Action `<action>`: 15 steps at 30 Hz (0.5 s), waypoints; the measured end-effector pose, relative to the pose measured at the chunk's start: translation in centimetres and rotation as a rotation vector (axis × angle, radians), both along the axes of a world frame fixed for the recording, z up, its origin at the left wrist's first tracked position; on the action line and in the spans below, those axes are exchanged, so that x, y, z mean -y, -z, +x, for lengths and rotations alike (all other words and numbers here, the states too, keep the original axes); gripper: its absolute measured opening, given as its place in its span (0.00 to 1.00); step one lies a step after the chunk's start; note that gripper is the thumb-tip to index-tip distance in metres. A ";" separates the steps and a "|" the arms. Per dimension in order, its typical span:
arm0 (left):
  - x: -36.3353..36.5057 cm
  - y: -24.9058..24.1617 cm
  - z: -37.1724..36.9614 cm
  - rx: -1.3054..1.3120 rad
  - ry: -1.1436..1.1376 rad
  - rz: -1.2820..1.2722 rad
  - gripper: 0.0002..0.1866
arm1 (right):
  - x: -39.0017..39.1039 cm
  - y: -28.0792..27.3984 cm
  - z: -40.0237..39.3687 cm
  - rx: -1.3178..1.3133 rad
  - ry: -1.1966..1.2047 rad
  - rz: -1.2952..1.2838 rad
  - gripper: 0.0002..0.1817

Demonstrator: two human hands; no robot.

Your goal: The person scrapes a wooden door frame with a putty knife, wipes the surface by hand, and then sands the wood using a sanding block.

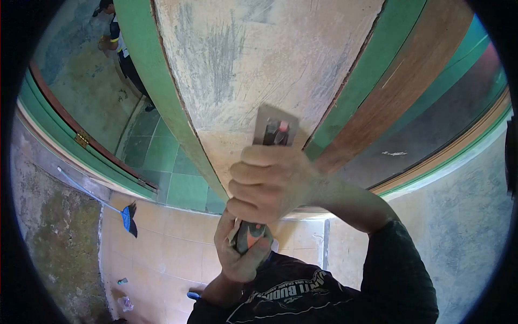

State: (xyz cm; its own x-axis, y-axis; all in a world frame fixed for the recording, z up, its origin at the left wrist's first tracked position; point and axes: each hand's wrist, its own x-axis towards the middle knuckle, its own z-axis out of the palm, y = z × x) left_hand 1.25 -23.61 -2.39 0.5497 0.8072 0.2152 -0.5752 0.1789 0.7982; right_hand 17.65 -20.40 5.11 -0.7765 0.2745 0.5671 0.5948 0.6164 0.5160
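Note:
A flat metal blade, like that of a scraper (261,127), rises above my right hand (270,183), with a dark and reddish part on its face. My right hand's fingers are closed around the part below the blade. Directly underneath, my left hand (240,256) is closed on a grey and orange handle (251,236). Whether that handle and the blade are one tool is hidden by my right hand. Both hands are in front of a wall panel (216,65) with grey patches and scratch marks.
Green frames (172,108) edge the panel, with a brown wooden board (399,75) to its right. A person (121,48) stands beyond the left opening. A blue broom (128,218) leans at the lower left. Tiled floor (167,243) lies below.

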 end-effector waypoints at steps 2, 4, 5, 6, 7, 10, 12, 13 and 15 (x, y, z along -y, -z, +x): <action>-0.1 -0.3 0.1 0.040 0.009 -0.058 0.24 | 0.1 0.0 0.0 0.001 0.034 0.008 0.11; -0.4 -0.1 -0.5 0.024 0.042 -0.041 0.24 | -0.1 -0.3 0.0 0.031 0.061 0.039 0.11; -0.2 0.1 -0.8 -0.002 0.079 -0.027 0.24 | 0.2 0.3 -0.3 0.004 0.038 0.001 0.11; 0.1 0.2 -0.6 0.010 0.074 -0.020 0.24 | 0.2 0.4 -0.3 -0.016 0.014 -0.032 0.11; 0.3 0.5 -0.4 0.015 0.057 -0.054 0.24 | -0.1 0.3 0.0 -0.010 0.016 -0.018 0.11; 0.0 -0.4 0.4 0.013 0.011 -0.042 0.24 | -0.2 -0.5 0.1 0.045 0.014 0.006 0.10; 0.1 -1.1 0.1 0.005 -0.015 0.002 0.26 | -0.1 -2.0 0.2 0.103 0.065 0.021 0.10; 0.2 -1.5 0.0 0.007 -0.012 0.003 0.25 | 0.0 -1.7 0.0 0.103 0.066 0.019 0.10; 0.3 -1.6 0.3 0.022 -0.005 0.015 0.25 | 0.2 -1.0 -0.1 0.030 0.033 -0.025 0.11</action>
